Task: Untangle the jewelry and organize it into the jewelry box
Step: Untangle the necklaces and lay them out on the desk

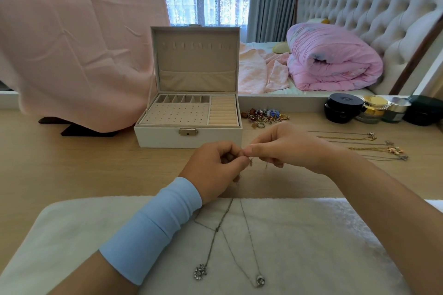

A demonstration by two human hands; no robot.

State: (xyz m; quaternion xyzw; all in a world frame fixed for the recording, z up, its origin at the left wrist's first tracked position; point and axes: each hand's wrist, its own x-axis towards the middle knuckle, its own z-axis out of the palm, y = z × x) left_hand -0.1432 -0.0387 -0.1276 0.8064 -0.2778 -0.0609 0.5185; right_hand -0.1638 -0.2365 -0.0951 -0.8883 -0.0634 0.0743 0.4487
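The box (167,137) stood open on the bench (72,163) (lid upright). Before it, the left hand (213,170) and right hand (287,148) met at the fingertips, both pinching thin chains (217,229) that trailed onto a white mat (323,246). Other necklaces (366,148) lay rowed far right.

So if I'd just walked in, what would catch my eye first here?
Probably the hands at the centre: the left hand and right hand meet above the table, both pinching thin chains that trail down onto a white mat, ending in a flower pendant and a round pendant. Behind them stands the open jewelry box, with a colourful jewelry pile to its right.
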